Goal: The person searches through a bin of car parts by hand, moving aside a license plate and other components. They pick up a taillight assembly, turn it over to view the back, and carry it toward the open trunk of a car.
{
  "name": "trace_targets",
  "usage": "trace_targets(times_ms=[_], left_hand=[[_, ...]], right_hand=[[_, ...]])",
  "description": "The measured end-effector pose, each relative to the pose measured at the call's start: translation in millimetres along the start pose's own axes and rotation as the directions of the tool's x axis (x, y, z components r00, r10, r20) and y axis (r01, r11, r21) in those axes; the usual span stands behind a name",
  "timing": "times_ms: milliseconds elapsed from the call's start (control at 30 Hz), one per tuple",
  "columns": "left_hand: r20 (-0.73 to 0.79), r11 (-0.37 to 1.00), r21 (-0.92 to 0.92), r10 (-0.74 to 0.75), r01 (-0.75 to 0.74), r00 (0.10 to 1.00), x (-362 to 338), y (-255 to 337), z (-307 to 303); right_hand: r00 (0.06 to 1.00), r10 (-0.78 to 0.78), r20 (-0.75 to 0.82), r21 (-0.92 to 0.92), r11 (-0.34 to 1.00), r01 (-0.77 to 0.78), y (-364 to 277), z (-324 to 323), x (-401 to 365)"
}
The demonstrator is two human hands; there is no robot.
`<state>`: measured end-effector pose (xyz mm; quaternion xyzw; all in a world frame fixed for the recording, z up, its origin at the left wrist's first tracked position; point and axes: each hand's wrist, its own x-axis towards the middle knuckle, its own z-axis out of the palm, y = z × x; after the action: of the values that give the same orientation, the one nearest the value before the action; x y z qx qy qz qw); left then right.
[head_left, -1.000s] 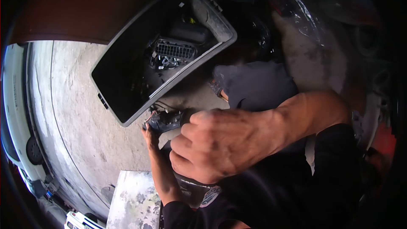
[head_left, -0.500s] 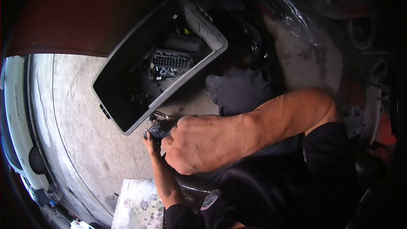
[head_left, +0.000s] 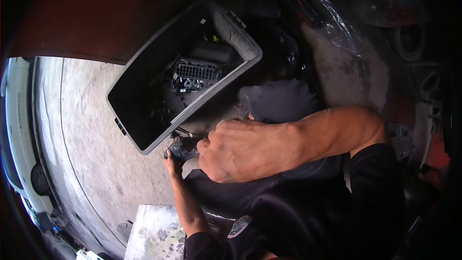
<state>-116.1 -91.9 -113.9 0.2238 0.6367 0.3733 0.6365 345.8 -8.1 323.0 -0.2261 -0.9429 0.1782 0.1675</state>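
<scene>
My left hand (head_left: 172,163) is closed round the near side of a dark, lumpy part with thin wires (head_left: 180,148), just below the bin's lower edge. My right hand (head_left: 243,151) is in a fist just right of that part, seen from the back. Its fingers face away from me, so whatever they grip is hidden. A large grey plastic bin (head_left: 211,91) lies beyond both hands. Inside it are a black housing with a grille (head_left: 197,71), some wiring and small pieces.
A dark red panel (head_left: 72,19) fills the upper left. Clear plastic wrap (head_left: 337,19) lies upper right. A stained pale board (head_left: 154,231) is by my left elbow. A white car (head_left: 24,130) stands at far left, beyond the concrete floor (head_left: 86,110). My dark-clad knee (head_left: 284,101) is near the bin.
My right fist has shifted slightly right and up, showing more of the dark part. My left hand stays on it. The whole view has moved a little.
</scene>
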Motion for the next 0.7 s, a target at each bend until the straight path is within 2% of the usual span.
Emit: trace_targets(times_ms=[67,133,167,233,300,367,433,600,667,700], left_hand=[[-0.232,0.992,0.064,-0.090,0.107,0.969,-0.7,-0.5,5.0],[-0.273,0.994,0.032,-0.093,0.105,0.958,-2.6,-4.0,7.6],[-0.311,0.995,0.006,-0.090,0.097,0.946,-3.4,-4.1,9.3],[-0.323,0.994,0.022,-0.094,0.107,0.942,-14.4,10.9,21.7],[-0.245,0.993,-0.026,-0.117,0.114,0.962,-18.0,16.0,23.6],[-0.281,0.993,-0.029,-0.120,0.116,0.952,-18.5,18.5,27.4],[-0.312,0.995,0.021,-0.083,0.095,0.946,-21.6,20.8,29.7],[-0.306,0.996,0.008,-0.078,0.084,0.949,-19.9,19.1,28.2],[-0.329,0.995,0.017,-0.086,0.097,0.940,-19.9,20.2,28.5],[-0.272,0.991,0.007,-0.127,0.134,0.954,0.5,-6.7,-0.3]], right_hand=[[0.999,0.013,0.041,0.015,1.000,-0.014,1.6,-0.4,-0.6],[0.986,0.030,0.162,0.025,0.999,-0.034,3.3,-0.6,-0.1],[0.986,0.024,0.165,0.029,0.999,-0.030,3.7,-1.1,0.2],[0.981,0.056,0.184,0.041,0.997,-0.064,3.9,-1.8,0.2],[0.979,0.053,0.197,0.040,0.997,-0.062,4.6,-0.8,-0.3],[0.976,0.054,0.211,0.037,0.997,-0.063,5.5,-2.5,0.0],[0.946,0.063,0.318,0.027,0.997,-0.076,5.8,-5.4,2.2],[0.940,0.056,0.336,-0.029,0.998,-0.049,4.9,-0.1,1.1],[0.958,0.100,0.270,0.007,0.994,-0.105,5.1,-1.0,1.3],[0.960,0.059,0.274,0.038,0.997,-0.072,4.5,-1.3,0.0]])
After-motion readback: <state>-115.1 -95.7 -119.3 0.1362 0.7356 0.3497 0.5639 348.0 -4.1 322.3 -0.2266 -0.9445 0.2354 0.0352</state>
